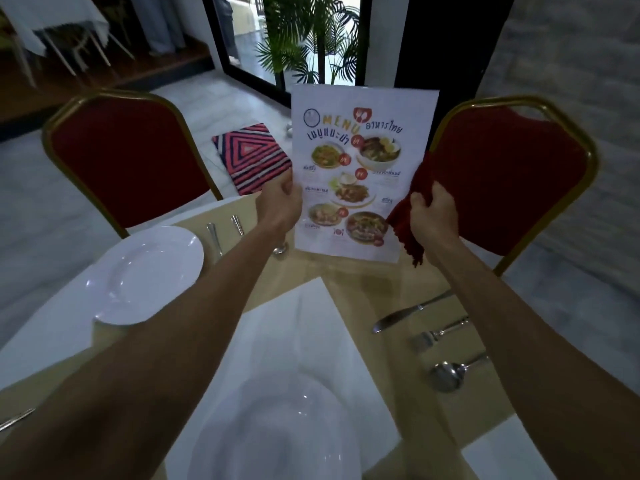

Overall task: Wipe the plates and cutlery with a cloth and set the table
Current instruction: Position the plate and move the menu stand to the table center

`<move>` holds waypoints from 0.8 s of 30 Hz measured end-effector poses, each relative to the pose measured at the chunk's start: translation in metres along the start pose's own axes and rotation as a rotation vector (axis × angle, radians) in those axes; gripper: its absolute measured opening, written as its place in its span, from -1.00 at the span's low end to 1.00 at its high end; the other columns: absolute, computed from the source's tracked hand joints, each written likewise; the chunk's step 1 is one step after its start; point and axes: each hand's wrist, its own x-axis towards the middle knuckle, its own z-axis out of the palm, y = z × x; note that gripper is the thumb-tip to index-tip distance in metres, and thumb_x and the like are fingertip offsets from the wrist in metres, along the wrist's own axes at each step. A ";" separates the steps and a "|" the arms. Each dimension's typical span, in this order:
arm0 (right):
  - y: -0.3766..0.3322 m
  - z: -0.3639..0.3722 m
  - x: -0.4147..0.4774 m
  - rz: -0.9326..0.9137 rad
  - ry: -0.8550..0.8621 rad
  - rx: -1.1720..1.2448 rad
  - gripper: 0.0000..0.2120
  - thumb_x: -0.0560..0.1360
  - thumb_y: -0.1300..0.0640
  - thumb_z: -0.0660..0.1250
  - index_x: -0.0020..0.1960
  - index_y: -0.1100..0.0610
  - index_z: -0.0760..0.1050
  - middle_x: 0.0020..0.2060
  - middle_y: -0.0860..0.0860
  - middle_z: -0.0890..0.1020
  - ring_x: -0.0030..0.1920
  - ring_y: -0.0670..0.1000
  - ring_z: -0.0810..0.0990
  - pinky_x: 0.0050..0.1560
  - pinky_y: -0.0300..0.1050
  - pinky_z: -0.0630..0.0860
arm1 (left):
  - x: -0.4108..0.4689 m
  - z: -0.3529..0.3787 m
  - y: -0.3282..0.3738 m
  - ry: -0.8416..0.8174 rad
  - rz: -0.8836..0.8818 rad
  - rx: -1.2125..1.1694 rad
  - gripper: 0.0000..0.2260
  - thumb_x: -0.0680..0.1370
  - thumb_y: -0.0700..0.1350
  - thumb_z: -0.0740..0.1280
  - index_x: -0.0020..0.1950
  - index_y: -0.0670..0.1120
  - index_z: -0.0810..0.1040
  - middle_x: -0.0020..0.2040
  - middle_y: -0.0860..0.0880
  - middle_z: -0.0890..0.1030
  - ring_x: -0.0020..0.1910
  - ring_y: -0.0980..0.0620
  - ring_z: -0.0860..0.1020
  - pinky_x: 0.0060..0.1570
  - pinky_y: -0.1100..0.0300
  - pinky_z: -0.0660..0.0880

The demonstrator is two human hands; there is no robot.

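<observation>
My left hand (281, 199) pinches the left edge of a laminated menu sheet (360, 168), holding it upright above the table. My right hand (433, 211) grips a dark red cloth (414, 206) against the menu's right edge. One white plate (152, 275) lies at the left place setting, with cutlery (225, 230) beside it. A second white plate (277, 431) lies near me. A knife (412, 311), a fork (440, 332) and a spoon (453, 372) lie in a row at the right.
The table (367, 292) has a tan cloth with white overlays. Two red chairs with gold frames stand at the far side, one left (128, 161) and one right (512, 181). A striped mat (251, 157) lies on the floor beyond. Another utensil (15, 419) lies at the left edge.
</observation>
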 end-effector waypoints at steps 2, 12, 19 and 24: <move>-0.009 -0.008 -0.024 -0.059 0.003 0.013 -0.61 0.71 0.09 0.15 0.52 0.12 0.38 0.33 0.00 0.55 0.26 0.02 0.53 0.22 -0.07 0.48 | -0.025 -0.016 -0.002 0.095 -0.001 -0.053 -0.70 0.62 -0.12 0.28 0.32 0.12 0.59 0.06 0.13 0.66 0.05 0.09 0.62 0.07 0.15 0.56; -0.031 0.050 -0.139 -0.101 -0.364 0.044 -0.75 0.70 0.14 0.16 0.32 0.07 0.49 0.04 -0.01 0.66 -0.07 -0.08 0.66 -0.16 -0.10 0.58 | -0.178 -0.134 -0.073 0.370 -0.127 -0.114 -0.86 0.62 -0.15 0.34 0.09 0.10 0.51 -0.04 0.02 0.66 -0.06 0.04 0.66 -0.02 -0.08 0.65; -0.039 0.086 -0.171 -0.093 -0.452 -0.008 -0.83 0.64 0.05 0.14 0.15 -0.04 0.47 -0.06 0.06 0.69 -0.13 0.16 0.69 -0.06 0.23 0.66 | -0.200 -0.163 -0.117 0.423 -0.233 -0.157 -0.78 0.59 -0.16 0.35 0.02 0.20 0.52 -0.09 0.10 0.66 -0.04 0.02 0.68 0.01 -0.13 0.64; -0.034 0.092 -0.180 -0.083 -0.441 -0.037 -0.83 0.63 0.01 0.14 0.15 -0.07 0.46 -0.06 0.04 0.69 -0.11 0.18 0.70 -0.03 0.27 0.65 | -0.211 -0.163 -0.125 0.405 -0.258 -0.174 -0.79 0.60 -0.16 0.33 0.02 0.19 0.50 -0.16 0.22 0.65 -0.04 0.07 0.66 0.05 -0.12 0.63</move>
